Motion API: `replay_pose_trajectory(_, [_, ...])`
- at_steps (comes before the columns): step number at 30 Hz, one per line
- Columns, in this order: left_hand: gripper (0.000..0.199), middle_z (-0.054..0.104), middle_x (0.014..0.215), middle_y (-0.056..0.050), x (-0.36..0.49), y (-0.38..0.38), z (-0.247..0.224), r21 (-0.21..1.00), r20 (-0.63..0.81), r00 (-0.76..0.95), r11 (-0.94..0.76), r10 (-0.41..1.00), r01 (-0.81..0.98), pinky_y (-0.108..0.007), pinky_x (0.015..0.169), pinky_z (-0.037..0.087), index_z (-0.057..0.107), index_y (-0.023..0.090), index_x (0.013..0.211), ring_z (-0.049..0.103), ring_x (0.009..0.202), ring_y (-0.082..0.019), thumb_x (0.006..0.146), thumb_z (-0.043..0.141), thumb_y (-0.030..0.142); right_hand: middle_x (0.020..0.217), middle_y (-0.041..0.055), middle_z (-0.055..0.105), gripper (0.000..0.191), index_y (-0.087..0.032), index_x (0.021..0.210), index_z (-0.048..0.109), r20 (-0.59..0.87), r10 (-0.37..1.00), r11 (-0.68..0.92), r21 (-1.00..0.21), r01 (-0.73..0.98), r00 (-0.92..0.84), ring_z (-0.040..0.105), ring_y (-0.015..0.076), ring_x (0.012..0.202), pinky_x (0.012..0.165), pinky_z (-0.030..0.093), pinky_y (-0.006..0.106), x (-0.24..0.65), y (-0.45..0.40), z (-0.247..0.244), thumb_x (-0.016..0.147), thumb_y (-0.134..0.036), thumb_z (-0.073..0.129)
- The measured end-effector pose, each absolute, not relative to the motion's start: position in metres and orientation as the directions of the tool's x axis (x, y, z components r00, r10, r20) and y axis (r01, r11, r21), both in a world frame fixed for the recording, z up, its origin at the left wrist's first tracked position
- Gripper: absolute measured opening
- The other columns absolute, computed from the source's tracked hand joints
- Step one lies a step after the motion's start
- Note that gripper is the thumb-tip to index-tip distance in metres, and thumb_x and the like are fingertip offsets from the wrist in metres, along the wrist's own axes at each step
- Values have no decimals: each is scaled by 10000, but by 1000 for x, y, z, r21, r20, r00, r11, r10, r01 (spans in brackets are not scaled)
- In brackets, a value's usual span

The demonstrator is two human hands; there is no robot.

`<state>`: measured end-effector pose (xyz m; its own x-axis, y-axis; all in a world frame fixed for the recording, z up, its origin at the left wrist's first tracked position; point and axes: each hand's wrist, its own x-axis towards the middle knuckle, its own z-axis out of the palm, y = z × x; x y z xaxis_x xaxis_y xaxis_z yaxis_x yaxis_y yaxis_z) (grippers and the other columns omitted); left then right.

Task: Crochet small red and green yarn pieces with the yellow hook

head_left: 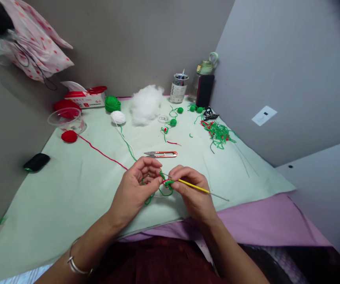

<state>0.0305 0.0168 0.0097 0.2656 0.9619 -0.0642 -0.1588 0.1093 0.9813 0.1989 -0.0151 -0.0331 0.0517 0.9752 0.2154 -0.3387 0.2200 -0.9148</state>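
A small green and red crochet piece (168, 183) is between my two hands near the table's front edge. My left hand (137, 183) pinches its left side, with green yarn around the curled fingers. My right hand (194, 192) grips a yellow-handled crochet hook (194, 186), whose thin tip points left at the piece; thumb and finger also touch the piece's right side. Loops of green yarn hang below. Red yarn (101, 153) runs from a red ball (69, 136) toward my left hand, and white and green strands come from behind. Orange thread snips (161, 154) lie just beyond my hands.
White stuffing (147, 104), a green ball (112, 103), a white ball (118, 117) and a tissue box (90, 98) are at the back. A pen can (178, 88), phone (205, 90) and bottle (194, 85) stand back right, near scrap yarn (219, 135). A black mouse (36, 162) lies left.
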Motion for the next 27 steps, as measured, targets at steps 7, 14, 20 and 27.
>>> replay_pose_trajectory(7, [227,716,835,-15,23,23,12,985,-29,132,51,991,-167,-275,735,528,701,196,923,683,811,-179,746,829,131,832,13,723,179,-240,826,774,169,984,177,-920,-351,53,660,157,754,702,553,295,194,-17,-34,808,-365,900])
replay_pose_trajectory(14, [215,649,807,11,21,19,15,749,-295,376,457,878,-479,-187,621,533,740,158,973,628,681,-99,781,829,115,839,-1,710,148,-253,844,770,210,973,229,-910,-345,91,633,143,747,721,545,287,196,-16,-32,821,-326,896])
replay_pose_trajectory(20, [143,626,810,13,23,17,18,721,-298,446,505,844,-474,-137,464,377,729,167,943,484,541,-42,823,801,138,756,-6,677,258,-231,757,720,159,982,186,-904,-384,102,591,144,663,643,513,289,197,-15,-24,757,-382,928])
replay_pose_trajectory(27, [157,606,808,-3,2,31,26,981,-89,455,157,886,-114,-201,525,429,794,223,1018,481,594,-97,872,822,274,728,-14,654,309,-228,740,695,127,989,145,-895,-422,72,559,135,628,607,480,281,200,-15,-17,723,-408,945])
